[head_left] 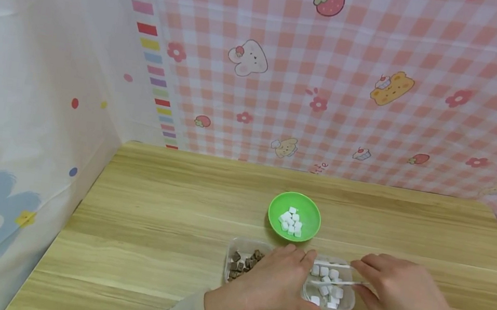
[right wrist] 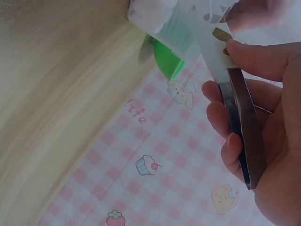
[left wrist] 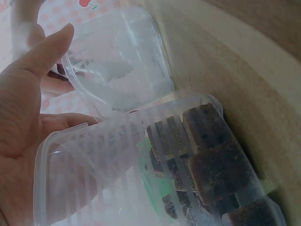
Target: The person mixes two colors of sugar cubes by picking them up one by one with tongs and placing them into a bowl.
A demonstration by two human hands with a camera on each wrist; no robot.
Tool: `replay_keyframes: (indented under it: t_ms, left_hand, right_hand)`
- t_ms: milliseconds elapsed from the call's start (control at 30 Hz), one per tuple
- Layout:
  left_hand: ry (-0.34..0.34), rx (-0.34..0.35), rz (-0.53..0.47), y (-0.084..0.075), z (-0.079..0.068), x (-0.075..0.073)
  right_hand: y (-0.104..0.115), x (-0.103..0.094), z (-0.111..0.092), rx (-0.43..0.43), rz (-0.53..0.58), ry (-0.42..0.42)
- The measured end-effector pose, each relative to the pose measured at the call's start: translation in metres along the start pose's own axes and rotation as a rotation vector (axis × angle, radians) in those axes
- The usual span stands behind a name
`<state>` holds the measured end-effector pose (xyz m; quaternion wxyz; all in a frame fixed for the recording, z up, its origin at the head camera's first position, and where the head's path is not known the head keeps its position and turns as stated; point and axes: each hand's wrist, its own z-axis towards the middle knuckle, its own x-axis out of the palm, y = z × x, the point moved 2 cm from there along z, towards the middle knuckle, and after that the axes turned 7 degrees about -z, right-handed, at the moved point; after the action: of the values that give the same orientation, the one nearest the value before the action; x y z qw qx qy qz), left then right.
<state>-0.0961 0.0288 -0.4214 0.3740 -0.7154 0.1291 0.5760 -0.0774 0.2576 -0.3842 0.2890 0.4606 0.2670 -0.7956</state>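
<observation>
My left hand point(head_left: 276, 284) grips the left end of a clear plastic container point(head_left: 350, 307), thumb by its near edge and fingertips by its far edge. White sugar cubes point(head_left: 324, 290) lie inside it. From the right, my right hand point(head_left: 404, 296) holds metal tongs point(right wrist: 244, 127) between thumb and fingers, their two arms spread apart over the white cubes. Under my left forearm, partly hidden, a second clear container point(head_left: 228, 257) holds brown sugar cubes point(left wrist: 216, 174). Beyond my hands stands a green bowl point(head_left: 312, 229) with several white cubes in it.
All of this stands on a wood-grain table point(head_left: 161, 248). A pink checked cloth point(head_left: 273, 111) hangs along its back edge, and a white printed cloth point(head_left: 52, 71) hangs at the left.
</observation>
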Motion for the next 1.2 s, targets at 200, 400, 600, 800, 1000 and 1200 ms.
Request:
replay_keyframes:
  t_ms: [200,400,600,800,1000,1200]
  left_hand:
    - [0.003,-0.004,-0.002,0.0004,0.0002,0.0002]
    - [0.001,-0.006,0.0,0.0005,0.0005,0.0001]
    - [-0.006,0.001,0.019,-0.0005,0.0004,0.0014]
    - [-0.007,0.005,0.016,-0.0004,0.0009,0.0011]
    - [0.004,-0.007,0.01,-0.0007,0.0008,0.001]
    - [-0.003,0.004,0.021,-0.0008,0.0004,0.0004]
  right_hand:
    - [0.0031,0.002,0.0027,0.005,-0.014,0.031]
    - [0.0071,0.0033,0.0046,0.011,-0.034,0.047]
    - [0.009,0.0051,0.0052,0.007,-0.043,0.051]
    - [0.0099,0.0047,0.0066,0.014,-0.051,0.064]
    - [0.0097,0.0025,0.0068,0.006,-0.038,0.088]
    - [0.0092,0.0022,0.0079,0.005,-0.044,0.091]
